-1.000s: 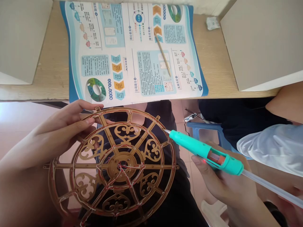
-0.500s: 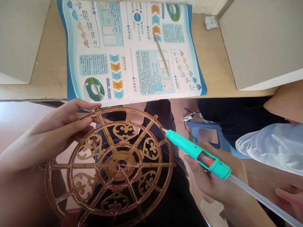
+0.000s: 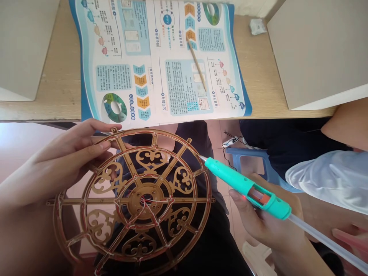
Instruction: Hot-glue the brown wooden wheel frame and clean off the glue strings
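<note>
My left hand [image 3: 83, 153] grips the upper-left rim of a round gold openwork frame [image 3: 145, 201], thumb on its face and the other fingers partly behind it. Red and white wires run along the frame's rings and spokes and gather at the central hub. In my right hand [image 3: 267, 214] is a teal hot glue gun [image 3: 244, 186], its fingers wrapped round the underside and mostly hidden. A clear glue stick [image 3: 324, 241] sticks out of the gun's back end. The metal nozzle points at the frame's upper-right outer ring, touching or very close to it.
Behind the frame is a wooden table [image 3: 64, 69] with a printed poster [image 3: 123, 69] and a thin wooden stick [image 3: 196, 63] on it. Grey panels flank it. At right sit another person's white sleeve [image 3: 330, 180] and a blue stool [image 3: 250, 157], with a power strip [image 3: 230, 142] on the floor.
My right hand and the glue gun have shifted slightly right and down, the nozzle following along the outer ring. My left hand keeps its hold on the frame, which has barely moved.
</note>
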Available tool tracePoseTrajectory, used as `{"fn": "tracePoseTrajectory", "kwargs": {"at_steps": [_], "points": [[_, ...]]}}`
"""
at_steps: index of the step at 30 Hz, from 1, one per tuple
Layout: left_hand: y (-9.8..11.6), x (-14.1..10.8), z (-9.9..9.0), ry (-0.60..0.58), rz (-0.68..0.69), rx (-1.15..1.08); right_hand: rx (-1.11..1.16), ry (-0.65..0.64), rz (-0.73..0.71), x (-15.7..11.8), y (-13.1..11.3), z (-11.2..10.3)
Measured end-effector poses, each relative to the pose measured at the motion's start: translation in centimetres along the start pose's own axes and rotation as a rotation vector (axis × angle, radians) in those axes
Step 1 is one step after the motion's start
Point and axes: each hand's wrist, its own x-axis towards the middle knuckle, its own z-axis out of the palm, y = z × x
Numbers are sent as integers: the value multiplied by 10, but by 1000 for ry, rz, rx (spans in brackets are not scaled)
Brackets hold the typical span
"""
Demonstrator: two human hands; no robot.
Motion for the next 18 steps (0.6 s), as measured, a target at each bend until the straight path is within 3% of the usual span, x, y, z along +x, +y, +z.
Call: {"fn": "tracePoseTrajectory", "kwargs": {"at_steps": [9,18], "points": [[3,-4,0,-21,10,-66,-39,31,-20,0,-3,2],[3,-3,4,-17,9,-54,119,-23,103,9,-5,-2]]}}
